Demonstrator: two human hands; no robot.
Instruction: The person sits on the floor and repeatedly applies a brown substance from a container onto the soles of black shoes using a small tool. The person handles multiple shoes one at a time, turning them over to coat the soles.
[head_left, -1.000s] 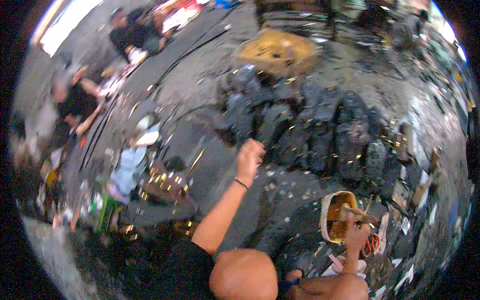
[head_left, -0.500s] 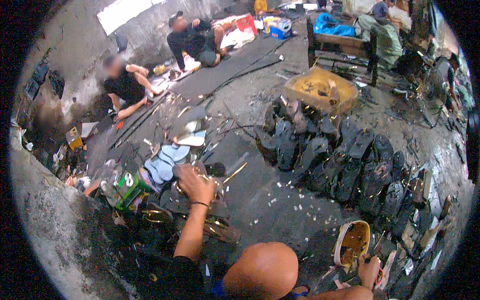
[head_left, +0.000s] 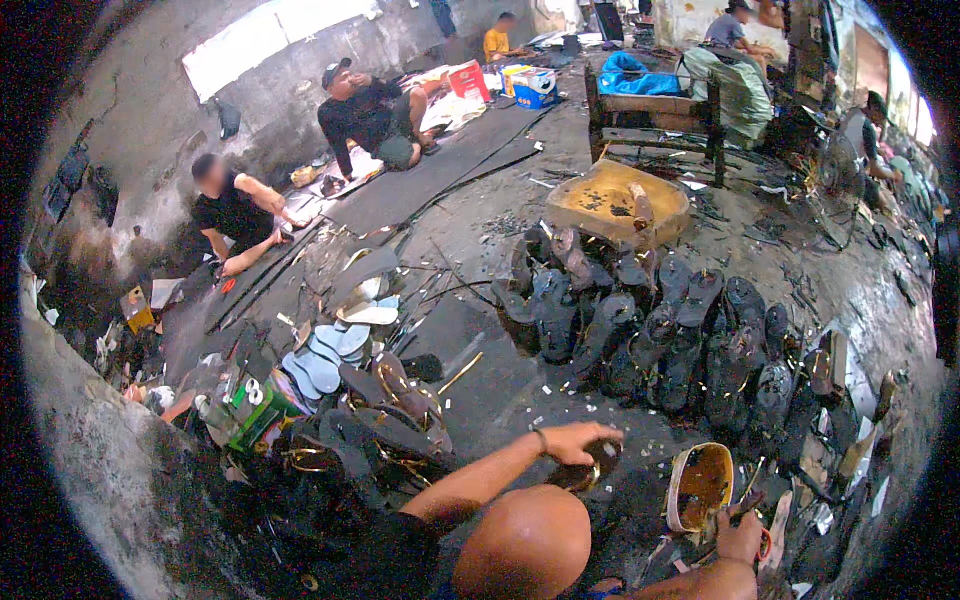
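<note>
Here, left hand (head_left: 578, 442) holding a dark sandal (head_left: 606, 462), right hand (head_left: 738, 538) clasping a tool (head_left: 748, 504), printed blue-and-white box (head_left: 535, 90) beyond.

Both hands are in view, the 2 of them spread apart on either side of a gap. The left arm (head_left: 480, 482) slants from the near left toward the right, passing beyond 1 raised, bent knee (head_left: 525, 540). Its wrist (head_left: 545, 441) is roughly in line with the forearm; the left hand (head_left: 582, 443) is palm down, fingers pointing right and bent around. The right hand (head_left: 738, 535), farther right and nearer, has its fingers curled in.
</note>
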